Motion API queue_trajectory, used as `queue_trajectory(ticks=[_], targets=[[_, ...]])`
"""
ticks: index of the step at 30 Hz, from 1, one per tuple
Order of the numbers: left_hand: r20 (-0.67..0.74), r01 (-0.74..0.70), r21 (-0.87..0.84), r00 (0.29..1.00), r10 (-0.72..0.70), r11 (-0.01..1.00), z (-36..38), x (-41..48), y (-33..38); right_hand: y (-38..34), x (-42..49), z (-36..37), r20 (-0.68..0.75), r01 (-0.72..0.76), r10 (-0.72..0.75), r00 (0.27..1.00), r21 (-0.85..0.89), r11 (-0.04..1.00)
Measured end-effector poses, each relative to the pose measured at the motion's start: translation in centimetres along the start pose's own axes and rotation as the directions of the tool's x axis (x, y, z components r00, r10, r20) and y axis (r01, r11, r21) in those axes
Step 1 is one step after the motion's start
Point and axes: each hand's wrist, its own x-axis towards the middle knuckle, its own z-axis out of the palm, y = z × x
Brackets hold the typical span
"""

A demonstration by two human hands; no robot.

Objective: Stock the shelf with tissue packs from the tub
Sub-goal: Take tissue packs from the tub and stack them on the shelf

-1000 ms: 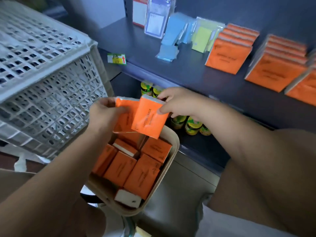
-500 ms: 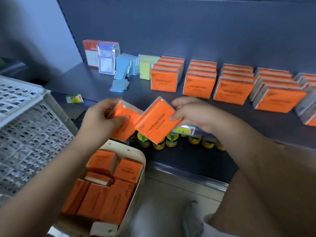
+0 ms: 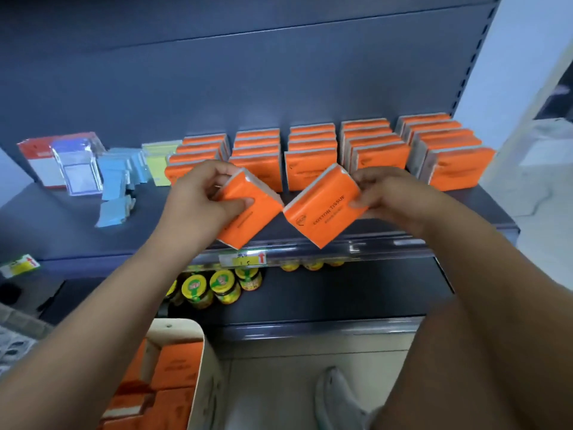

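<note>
Right tissue pack (image 3: 325,209), pinched by right hand (image 3: 393,197), showing "COTTON TISSUE" in dark capitals along orange face. Smaller line beneath blurring out; round logo at pack's near-left corner not reading.
Left tissue pack (image 3: 251,215), gripped by left hand (image 3: 198,197), carrying 1 print line, too blurred.
Yellow price tag (image 3: 243,259) on shelf edge (image 3: 310,243) showing red up-arrow; handwritten marks not reading clearly.
Left yellow tag (image 3: 20,264) showing red arrow, text unreadable.
Jar lids (image 3: 198,287) bearing blurred print.

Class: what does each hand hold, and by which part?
The left hand grips one orange tissue pack by its upper end. The right hand pinches a second tissue pack by its upper right edge.
</note>
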Motion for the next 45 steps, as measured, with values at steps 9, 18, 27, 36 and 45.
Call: queue_trajectory(ticks=[9,18,27,36,45], targets=[[0.105,-0.040,0.008,0.994,0.039,0.999,6.2,3.8,2.0,1.6,-0.7,-9.5,-0.403,-0.049,0.099,0.910,0.134,0.990],[0.224,-0.025,0.021,0.974,0.020,0.999,12.0,5.5,1.6,2.5,2.6,-8.4,-0.453,-0.119,0.065,0.889,-0.092,0.989],[0.282,-0.095,0.137,0.958,0.053,0.986,15.6,7.6,1.1,2.7,3.8,-7.4,-0.539,-0.321,-0.034,0.842,-0.550,0.771],[0.261,-0.382,0.485,0.922,0.286,0.787,16.0,7.9,0.2,2.2,4.2,-6.4,-0.680,-0.438,-0.054,0.731,-0.529,0.727],[0.273,-0.477,0.678,0.870,0.411,0.559,16.0,8.9,-0.6,1.1,4.3,-4.4,-0.737,-0.441,-0.234,0.634,-0.593,0.674]])
